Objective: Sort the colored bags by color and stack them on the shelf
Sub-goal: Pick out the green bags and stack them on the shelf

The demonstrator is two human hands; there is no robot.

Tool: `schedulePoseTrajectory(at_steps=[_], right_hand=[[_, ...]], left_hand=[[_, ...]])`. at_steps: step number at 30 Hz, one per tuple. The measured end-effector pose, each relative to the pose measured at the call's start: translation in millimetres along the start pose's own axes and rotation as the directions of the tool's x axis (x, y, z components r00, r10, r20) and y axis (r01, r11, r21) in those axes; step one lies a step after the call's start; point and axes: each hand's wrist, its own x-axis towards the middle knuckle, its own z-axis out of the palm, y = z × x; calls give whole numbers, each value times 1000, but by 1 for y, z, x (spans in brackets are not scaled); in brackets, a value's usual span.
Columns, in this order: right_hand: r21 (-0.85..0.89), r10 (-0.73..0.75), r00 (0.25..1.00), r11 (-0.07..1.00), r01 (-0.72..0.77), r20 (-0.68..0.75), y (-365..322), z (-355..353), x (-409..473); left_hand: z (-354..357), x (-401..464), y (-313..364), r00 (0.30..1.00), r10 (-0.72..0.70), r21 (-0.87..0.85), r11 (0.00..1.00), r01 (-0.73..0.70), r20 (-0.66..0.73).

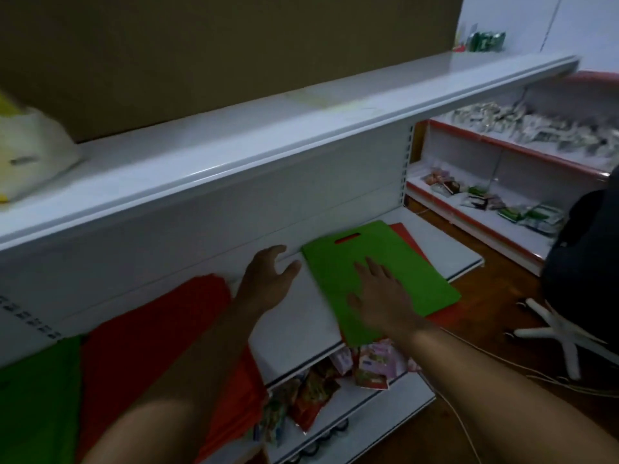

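No legible writing on any packet or bag. Right hand [378, 296] flat, fingers spread, pressing on green bag [385, 269] atop a red bag [410, 242] on the white shelf [291, 333]. Left hand [268, 279] open and relaxed, fingers loosely spread just beside the green bag's left edge, holding nothing. At lower left, red pile [150, 346] beside green pile [37, 396]. Snack packets [315, 393] jumbled on the shelf below.

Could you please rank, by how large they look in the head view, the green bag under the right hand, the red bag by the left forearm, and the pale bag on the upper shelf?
1. red bag, though nearness inflates it
2. green bag
3. pale bag, cut off by the frame
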Motion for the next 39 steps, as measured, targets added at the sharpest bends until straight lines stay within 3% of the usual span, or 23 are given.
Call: schedulePoseTrajectory(at_steps=[6,11,15,20,23,32,36,39], right_hand=[[46,144,989,988,-146,43,79,-1,25],[57,265,962,962,-269,63,110,10,43],[50,289,954,955,-293,72,122,14,52],[0,225,974,974,-225,15,126,19,51],[15,200,980,980,-200,-8,127,16,51],[-9,179,984,984,-179,-1,127,11,56],[-2,156,988,988,-156,-7,125,13,55],[15,146,989,989,-146,15,123,14,54]], left_hand=[[59,27,20,988,-136,-38,990,139,75],[97,40,10,939,-287,-21,955,296,189],[114,50,3,901,-378,-42,918,395,215],[129,61,-2,860,-472,-235,829,508,193],[128,62,1,837,-522,-398,742,540,163],[117,67,-9,806,-587,-528,662,533,77],[112,67,-7,787,-598,-611,568,552,155],[111,64,-6,814,-547,-621,572,535,197]])
